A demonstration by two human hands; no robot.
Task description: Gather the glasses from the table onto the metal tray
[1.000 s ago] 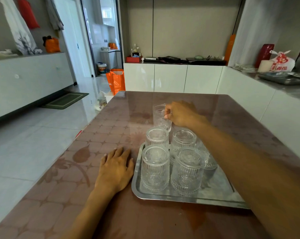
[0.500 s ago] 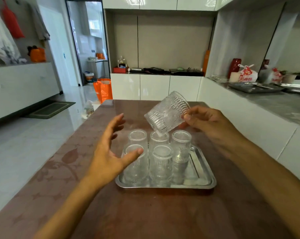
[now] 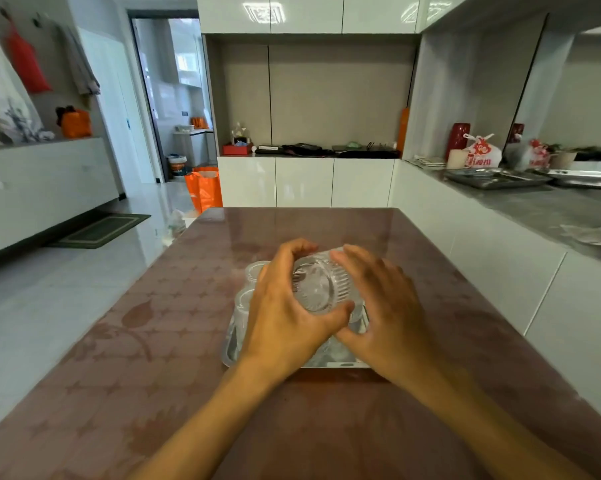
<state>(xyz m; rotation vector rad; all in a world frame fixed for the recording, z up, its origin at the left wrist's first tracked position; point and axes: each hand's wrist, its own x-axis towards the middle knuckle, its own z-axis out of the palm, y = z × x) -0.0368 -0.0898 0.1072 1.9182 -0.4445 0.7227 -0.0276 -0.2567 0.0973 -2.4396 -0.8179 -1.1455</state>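
Observation:
A ribbed clear glass (image 3: 318, 285) is held upside down, its base facing me, above the metal tray (image 3: 330, 364) on the brown table (image 3: 153, 341). My left hand (image 3: 285, 313) wraps its left side and my right hand (image 3: 378, 306) cups its right side. Both hands grip it together. Two upturned glasses (image 3: 254, 270) show at the tray's left, behind my left hand. The other glasses on the tray are hidden under my hands.
White cabinets run along the far wall and the right side, close to the table's right edge. A grey counter (image 3: 534, 209) on the right carries metal trays and bags. An orange bag (image 3: 204, 188) stands on the floor beyond the table's far left corner.
My right hand brought the tilted glass down over the tray and turned its base toward me. My left hand, open half a second ago, has closed on the glass too.

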